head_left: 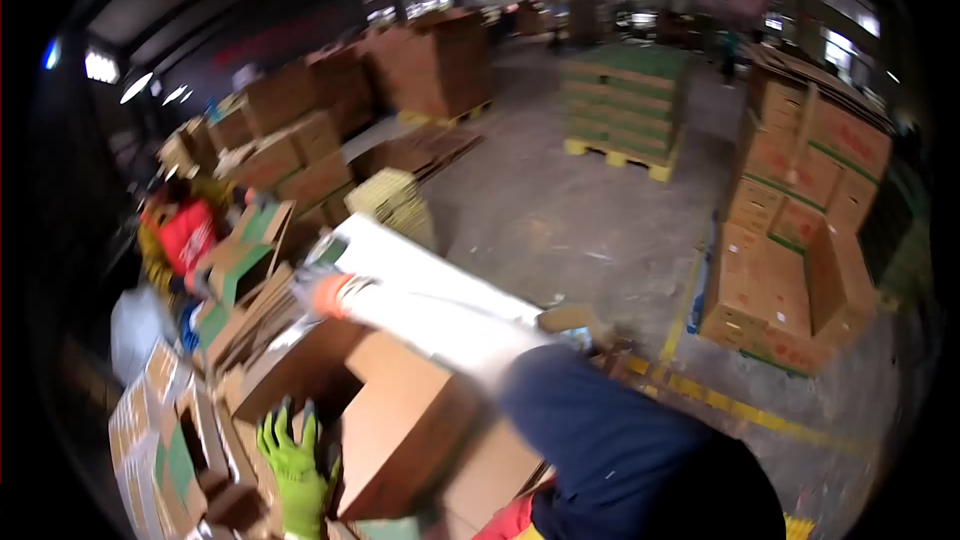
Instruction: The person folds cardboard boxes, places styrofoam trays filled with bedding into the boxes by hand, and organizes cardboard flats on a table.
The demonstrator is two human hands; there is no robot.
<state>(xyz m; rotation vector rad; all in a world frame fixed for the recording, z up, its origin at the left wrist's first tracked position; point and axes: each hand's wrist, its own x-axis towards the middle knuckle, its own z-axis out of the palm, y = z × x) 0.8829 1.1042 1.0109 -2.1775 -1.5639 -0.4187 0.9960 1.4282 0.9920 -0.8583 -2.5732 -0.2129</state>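
My left hand [298, 465], in a yellow-green glove, is at the bottom with its fingers spread. It lies against the near side of an open brown cardboard box [395, 420]; nothing shows in its grasp. Stretched across the box, my right arm ends in my right hand [322, 292], in a grey glove with an orange cuff. That hand is by the box's far side and several folded cardboard pieces [262, 312]. Motion blur hides whether its fingers hold anything. Behind the right arm is a long white surface [400, 252].
A person in a red vest [188, 237] is at the left among green-marked cartons [245, 270]. Stacked cartons [785, 210] stand on the right. A green-sided stack [622, 100] rests on a yellow pallet [620, 157]. Yellow lines [740, 410] mark the floor.
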